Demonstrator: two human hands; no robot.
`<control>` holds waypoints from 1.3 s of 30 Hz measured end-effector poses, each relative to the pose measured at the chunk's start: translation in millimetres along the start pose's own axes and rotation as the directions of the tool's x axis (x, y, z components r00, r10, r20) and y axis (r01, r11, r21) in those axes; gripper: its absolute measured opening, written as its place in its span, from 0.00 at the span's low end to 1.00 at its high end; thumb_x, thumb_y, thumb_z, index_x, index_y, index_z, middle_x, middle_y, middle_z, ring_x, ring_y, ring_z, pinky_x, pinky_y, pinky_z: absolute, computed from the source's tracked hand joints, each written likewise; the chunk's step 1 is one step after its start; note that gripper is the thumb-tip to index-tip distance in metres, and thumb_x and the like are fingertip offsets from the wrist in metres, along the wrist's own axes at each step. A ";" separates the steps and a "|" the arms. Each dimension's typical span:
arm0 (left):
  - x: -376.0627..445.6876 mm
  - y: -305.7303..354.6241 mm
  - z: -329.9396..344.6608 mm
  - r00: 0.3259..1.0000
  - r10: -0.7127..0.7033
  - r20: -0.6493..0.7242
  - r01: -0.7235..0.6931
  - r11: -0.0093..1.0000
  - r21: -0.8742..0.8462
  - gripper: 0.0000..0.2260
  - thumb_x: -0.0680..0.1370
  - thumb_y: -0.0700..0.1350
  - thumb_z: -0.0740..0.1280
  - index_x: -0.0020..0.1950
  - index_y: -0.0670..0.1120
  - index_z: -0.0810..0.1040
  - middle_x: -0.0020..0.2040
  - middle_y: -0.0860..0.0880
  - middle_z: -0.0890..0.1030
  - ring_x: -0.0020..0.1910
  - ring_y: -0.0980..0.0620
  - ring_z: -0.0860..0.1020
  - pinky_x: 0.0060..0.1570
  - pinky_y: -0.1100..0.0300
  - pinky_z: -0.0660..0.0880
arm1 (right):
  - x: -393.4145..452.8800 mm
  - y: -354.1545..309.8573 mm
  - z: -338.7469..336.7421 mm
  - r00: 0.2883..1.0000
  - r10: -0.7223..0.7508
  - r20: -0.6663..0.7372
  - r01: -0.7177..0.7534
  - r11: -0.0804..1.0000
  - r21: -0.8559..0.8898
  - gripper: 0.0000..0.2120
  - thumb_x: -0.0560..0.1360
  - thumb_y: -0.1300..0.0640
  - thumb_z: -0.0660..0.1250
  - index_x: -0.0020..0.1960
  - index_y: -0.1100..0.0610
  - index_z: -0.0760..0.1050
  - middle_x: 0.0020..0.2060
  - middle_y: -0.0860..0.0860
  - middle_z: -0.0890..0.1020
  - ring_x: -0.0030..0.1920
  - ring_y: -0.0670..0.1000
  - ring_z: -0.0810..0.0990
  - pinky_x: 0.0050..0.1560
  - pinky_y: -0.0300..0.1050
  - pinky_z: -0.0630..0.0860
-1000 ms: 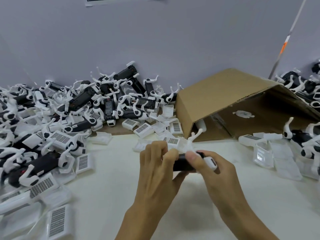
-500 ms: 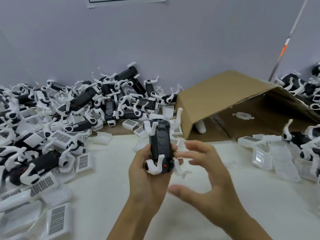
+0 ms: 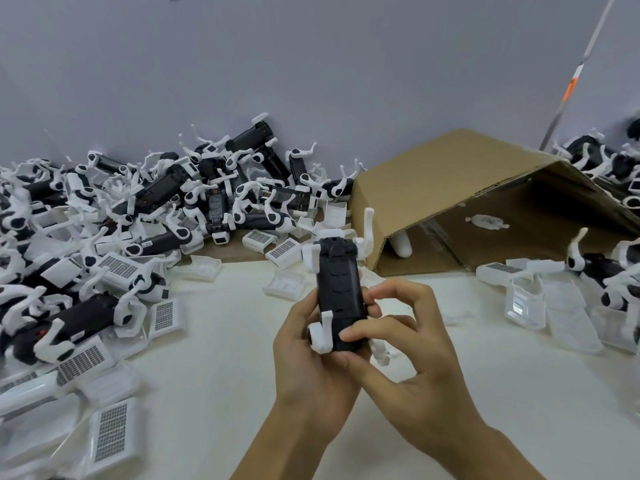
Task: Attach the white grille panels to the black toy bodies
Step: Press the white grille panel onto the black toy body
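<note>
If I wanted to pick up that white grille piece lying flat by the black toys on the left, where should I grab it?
Probably by its two long edges, coming straight down from above. The white grille panel lies flat, grille up, on the table, with its near edge free of the toy bodies.

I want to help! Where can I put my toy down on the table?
Bare white tabletop lies between the left heap of black-and-white toy bodies and the hands, and right of the right hand, below the tipped brown cardboard box. Both edges are crowded.

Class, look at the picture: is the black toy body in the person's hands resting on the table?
No. The black toy body is lifted above the table, gripped by the left hand with the right hand's fingertips on it.
</note>
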State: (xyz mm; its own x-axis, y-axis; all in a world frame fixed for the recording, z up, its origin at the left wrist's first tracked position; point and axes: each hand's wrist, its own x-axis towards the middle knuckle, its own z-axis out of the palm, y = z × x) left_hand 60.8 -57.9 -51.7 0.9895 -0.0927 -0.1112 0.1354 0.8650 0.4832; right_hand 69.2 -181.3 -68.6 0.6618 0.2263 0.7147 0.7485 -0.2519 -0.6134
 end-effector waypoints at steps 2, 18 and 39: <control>0.5 -0.8 -0.7 1.000 0.010 0.020 -0.010 1.000 0.009 0.20 0.78 0.51 0.63 0.58 0.37 0.83 0.45 0.41 0.80 0.42 0.48 0.80 0.44 0.60 0.80 | 0.4 -0.9 -0.1 1.000 -0.013 -0.022 0.013 1.000 0.009 0.15 0.68 0.57 0.78 0.50 0.44 0.79 0.61 0.47 0.72 0.67 0.51 0.75 0.56 0.43 0.78; -0.5 1.2 0.5 0.999 0.036 0.035 -0.037 0.999 0.038 0.21 0.82 0.51 0.58 0.57 0.38 0.84 0.45 0.41 0.80 0.43 0.48 0.81 0.45 0.60 0.80 | -0.7 -1.6 0.9 0.999 0.003 -0.053 -0.002 1.000 0.015 0.16 0.68 0.55 0.78 0.54 0.44 0.81 0.62 0.50 0.74 0.67 0.48 0.74 0.60 0.31 0.72; 5.4 6.1 -5.4 0.995 0.089 -0.036 -0.087 0.995 0.045 0.19 0.78 0.49 0.63 0.55 0.36 0.84 0.47 0.38 0.81 0.43 0.46 0.81 0.43 0.57 0.81 | 1.8 -8.7 -1.0 0.972 0.234 0.035 -0.236 0.965 0.110 0.14 0.67 0.40 0.77 0.52 0.41 0.84 0.62 0.43 0.76 0.67 0.46 0.75 0.60 0.30 0.71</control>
State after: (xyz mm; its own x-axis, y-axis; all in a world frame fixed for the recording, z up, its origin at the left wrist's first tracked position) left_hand 66.7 -50.5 -54.1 0.9951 0.0021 -0.0988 0.0508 0.8468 0.5295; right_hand 63.8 -179.6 -61.7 0.8194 0.1937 0.5396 0.5710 -0.1927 -0.7980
